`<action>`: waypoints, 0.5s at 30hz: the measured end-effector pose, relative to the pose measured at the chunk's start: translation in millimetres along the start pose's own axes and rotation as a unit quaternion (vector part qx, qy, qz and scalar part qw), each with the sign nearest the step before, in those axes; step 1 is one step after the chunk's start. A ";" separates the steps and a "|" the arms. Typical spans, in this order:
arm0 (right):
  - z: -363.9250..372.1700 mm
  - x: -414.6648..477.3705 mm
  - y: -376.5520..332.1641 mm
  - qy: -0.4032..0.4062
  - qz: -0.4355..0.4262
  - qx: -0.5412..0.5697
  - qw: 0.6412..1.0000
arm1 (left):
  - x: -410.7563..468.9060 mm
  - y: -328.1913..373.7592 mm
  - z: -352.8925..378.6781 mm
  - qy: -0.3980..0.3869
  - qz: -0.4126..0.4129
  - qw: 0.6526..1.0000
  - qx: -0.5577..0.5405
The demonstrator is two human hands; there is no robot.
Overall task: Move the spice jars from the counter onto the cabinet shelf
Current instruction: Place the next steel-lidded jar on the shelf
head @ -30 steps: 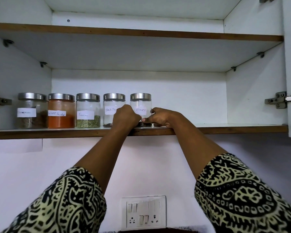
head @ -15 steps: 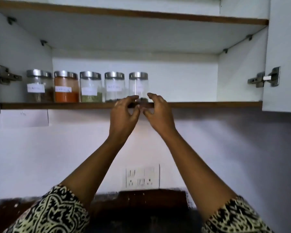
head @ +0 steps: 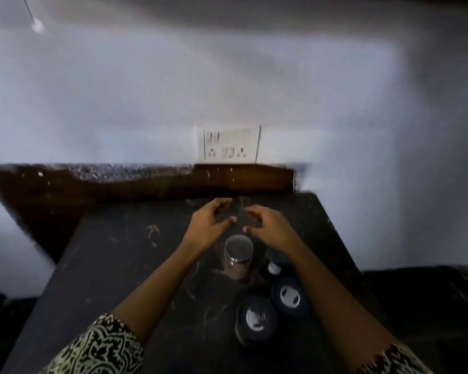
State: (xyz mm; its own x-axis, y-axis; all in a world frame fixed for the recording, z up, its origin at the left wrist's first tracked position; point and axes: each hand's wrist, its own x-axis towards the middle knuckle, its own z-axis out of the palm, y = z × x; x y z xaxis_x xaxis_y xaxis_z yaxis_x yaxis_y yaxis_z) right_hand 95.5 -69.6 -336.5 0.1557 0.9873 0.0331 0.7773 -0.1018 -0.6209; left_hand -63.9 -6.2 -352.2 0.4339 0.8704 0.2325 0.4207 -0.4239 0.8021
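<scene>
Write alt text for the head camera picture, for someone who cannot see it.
Two empty hands, the left hand and right hand, hover with loosely curled fingers above a steel-lidded jar standing on a dark counter. Dark-lidded containers stand close beside it, and a switch plate sits on the white wall behind.

So there's four spice jars on the dark bench [head: 106, 265], all upright and bunched together a bit right of the middle. The silver-lidded jar [head: 238, 256] sits farthest back, clear glass with something brownish inside, and just to its right is a half-hidden jar [head: 274, 267] that's too covered up to make out beyond a pale patch. Closer to the camera are the right-hand jar [head: 289, 296] and the nearest jar [head: 256, 319], nearly touching each other, seen almost straight from above so it's mostly round dark lids with a bright glare spot on each.
</scene>
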 end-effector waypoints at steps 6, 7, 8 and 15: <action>58.4 0.0 51.3 -0.095 0.087 -0.054 0.990 | -15.9 -73.4 42.7 -0.134 -0.109 0.982 0.072; 65.4 1.2 56.8 -0.103 0.097 -0.056 0.988 | -16.8 -80.3 48.0 -0.146 -0.114 0.979 0.080; 71.4 2.4 61.5 -0.109 0.106 -0.054 0.987 | -16.8 -85.5 52.6 -0.155 -0.117 0.978 0.080; 103.5 13.1 76.8 -0.070 0.139 0.021 0.988 | -13.6 -105.3 80.9 -0.156 -0.126 0.979 0.022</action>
State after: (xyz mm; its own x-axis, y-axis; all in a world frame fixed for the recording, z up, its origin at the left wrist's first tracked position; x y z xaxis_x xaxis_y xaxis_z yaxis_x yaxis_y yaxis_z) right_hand 94.1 -51.8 -464.8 0.2724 0.9291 -0.2502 0.6897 -0.3699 -0.6225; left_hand -49.7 6.4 -484.2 0.5319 0.8327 -0.1542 0.5766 -0.2228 0.7860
